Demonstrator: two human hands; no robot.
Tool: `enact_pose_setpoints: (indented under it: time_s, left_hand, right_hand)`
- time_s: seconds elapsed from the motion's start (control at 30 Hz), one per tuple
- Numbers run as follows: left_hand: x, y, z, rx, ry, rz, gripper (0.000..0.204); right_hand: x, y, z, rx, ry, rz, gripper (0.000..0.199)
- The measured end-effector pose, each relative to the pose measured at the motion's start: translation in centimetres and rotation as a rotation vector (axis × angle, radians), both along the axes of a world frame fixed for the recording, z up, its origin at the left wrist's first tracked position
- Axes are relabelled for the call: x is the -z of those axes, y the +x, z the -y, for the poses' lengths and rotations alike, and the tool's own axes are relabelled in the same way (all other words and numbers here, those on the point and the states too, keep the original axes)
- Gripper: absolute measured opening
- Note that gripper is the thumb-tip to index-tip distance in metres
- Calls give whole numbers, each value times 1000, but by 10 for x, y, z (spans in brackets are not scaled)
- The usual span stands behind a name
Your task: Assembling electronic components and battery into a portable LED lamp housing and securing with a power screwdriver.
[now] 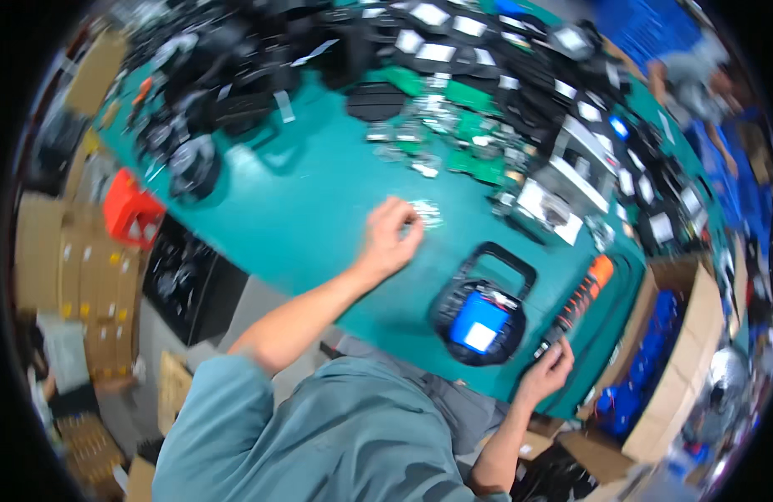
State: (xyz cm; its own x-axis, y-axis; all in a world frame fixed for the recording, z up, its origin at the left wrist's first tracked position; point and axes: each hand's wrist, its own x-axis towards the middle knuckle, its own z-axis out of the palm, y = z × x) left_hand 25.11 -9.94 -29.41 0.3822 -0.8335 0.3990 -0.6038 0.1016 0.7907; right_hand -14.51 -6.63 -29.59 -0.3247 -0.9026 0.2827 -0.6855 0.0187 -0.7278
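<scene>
My left hand (391, 236) is over the middle of the green table, its fingers curled together beside a small pile of tiny pale, shiny parts (427, 214). Whatever lies between those fingertips is hidden. At the lower right, my right hand (547, 375) has its fingers closed at the near, dark end of an orange-and-black electric screwdriver (581, 299), which slants away to the far right. Between the two hands lies a round black housing (443, 313) with a loop handle, and a bright blue block (482, 323) sits in it. The picture is smeared by motion.
Green circuit boards (475, 167) and several black housings (437, 52) crowd the table's far side. An open carton (683, 360) with blue parts stands at the right. A red container (130, 209) is beyond the left edge. Another person (696, 84) is at the far right.
</scene>
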Motion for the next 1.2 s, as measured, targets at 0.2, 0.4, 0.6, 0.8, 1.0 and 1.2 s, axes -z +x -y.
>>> enact_pose_setpoints:
  time_s: [0.2, 0.4, 0.6, 0.8, 1.0, 1.2]
  left_hand:
    - [-6, -5, 2, -29, 83, -96, 11]
    - [-9, -5, 3, -18, 139, -39, 11]
    - [-5, -4, 4, -18, 142, -43, 10]
    - [-6, -6, 4, -38, 143, 16, 11]
    - [-11, -5, 5, -40, 145, 56, 10]
    - [0, -2, 1, -16, 79, 1, 10]
  right_hand:
    - [-7, -2, 8, 5, 36, 293, 22]
    - [-58, -14, 123, -187, -177, 82, 20]
    - [-68, 10, 326, -429, -130, -262, 49]
    - [-52, 59, 470, -218, 213, -509, 107]
    - [-71, 45, 477, -150, 334, -166, 54]
    - [-121, -1, 347, -252, -200, 325, 29]
